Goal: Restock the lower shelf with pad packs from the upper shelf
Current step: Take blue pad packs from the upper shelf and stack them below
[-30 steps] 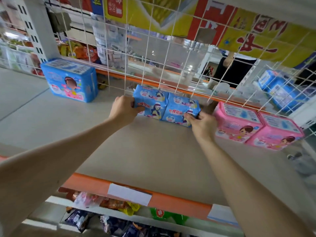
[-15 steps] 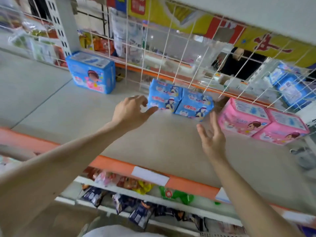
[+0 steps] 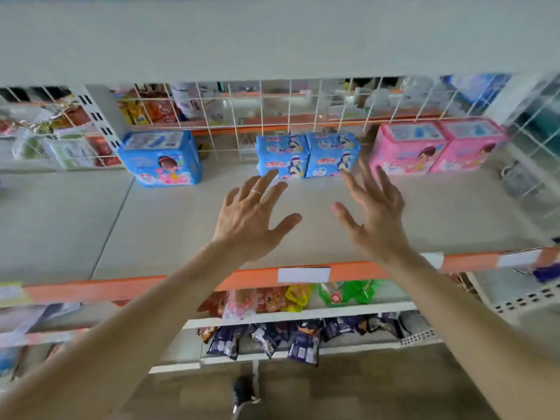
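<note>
Two small blue pad packs [image 3: 307, 155] stand side by side at the back of the grey shelf [image 3: 169, 225], against the wire grid. My left hand [image 3: 253, 216] hovers in front of them with fingers spread and holds nothing. My right hand [image 3: 374, 212] is also spread and empty, just right of the left one. Neither hand touches the packs. A larger blue pad pack [image 3: 160, 159] stands to the left. Two pink pad packs [image 3: 436, 147] stand to the right. The upper shelf [image 3: 272, 40] shows only its pale underside; its top is hidden.
The orange front edge [image 3: 121, 287] of the shelf carries white price labels. Below it hang snack bags [image 3: 285, 298] and dark packets [image 3: 291, 338]. A wire grid [image 3: 303, 107] backs the shelf, with goods of another aisle behind it.
Both hands have let go of the two small blue packs and drawn back towards me, fingers spread. The packs stay at the back of the shelf. The view has tilted up.
</note>
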`<state>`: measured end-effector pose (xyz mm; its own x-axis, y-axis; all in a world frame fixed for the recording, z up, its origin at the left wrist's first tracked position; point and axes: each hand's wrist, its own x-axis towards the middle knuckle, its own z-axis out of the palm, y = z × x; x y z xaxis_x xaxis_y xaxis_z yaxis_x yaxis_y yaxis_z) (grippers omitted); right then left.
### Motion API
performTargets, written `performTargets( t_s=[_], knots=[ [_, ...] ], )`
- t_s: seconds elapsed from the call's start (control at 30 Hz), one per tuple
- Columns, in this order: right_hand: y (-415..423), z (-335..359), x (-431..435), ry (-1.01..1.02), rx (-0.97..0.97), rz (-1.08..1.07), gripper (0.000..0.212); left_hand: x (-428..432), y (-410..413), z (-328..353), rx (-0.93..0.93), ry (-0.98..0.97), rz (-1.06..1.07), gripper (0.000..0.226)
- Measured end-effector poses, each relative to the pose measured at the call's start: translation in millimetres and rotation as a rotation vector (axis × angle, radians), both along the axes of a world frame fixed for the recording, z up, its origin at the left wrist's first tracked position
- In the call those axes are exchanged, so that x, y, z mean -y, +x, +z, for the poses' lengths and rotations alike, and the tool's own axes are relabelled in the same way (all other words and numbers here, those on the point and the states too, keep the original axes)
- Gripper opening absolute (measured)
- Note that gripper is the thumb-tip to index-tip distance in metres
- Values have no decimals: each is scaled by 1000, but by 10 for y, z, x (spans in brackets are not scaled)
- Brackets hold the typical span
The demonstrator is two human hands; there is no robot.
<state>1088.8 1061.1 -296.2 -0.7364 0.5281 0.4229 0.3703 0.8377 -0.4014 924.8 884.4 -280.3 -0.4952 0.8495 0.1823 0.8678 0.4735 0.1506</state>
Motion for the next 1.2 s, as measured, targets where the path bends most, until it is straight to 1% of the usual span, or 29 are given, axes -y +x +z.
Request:
performTargets(
  t_s=[0.1,0.3,0.43,0.57,0.63,0.73,0.87,1.0,1.07,1.13,1.2],
  knots=[
    [227,131,53,45,32,46,69,148,316,104,-48,9,4,79],
    [817,553,259,71,-63,135,70,447,1099,528,-100,69,106,84],
    [1062,920,451,114,-265,208,59,698,1523,807,-70,310,237,80],
    [1189,1292,618,165,-457,325,54,932,1681,1087,-130,392,277,76],
    [1210,1468,684,157,-528,375,53,1007,1705,1266,-140,423,289,78],
    [1194,1671,769,177,-567,422,53,1099,1711,1498,-162,482,308,81],
    [1095,1886,807,206,-553,451,55,1163,1579,1711,-205,575,293,78],
    [915,2130,840,214,-535,423,59,1187,1304,1918,-249,635,257,75],
    [786,2271,903,193,-542,409,58,1213,1123,2069,-266,658,267,77],
    [639,2413,973,131,-544,383,58,1250,898,2251,-230,699,308,76],
    [465,2570,1037,26,-531,337,56,1277,626,2425,-124,752,349,74]
  ],
)
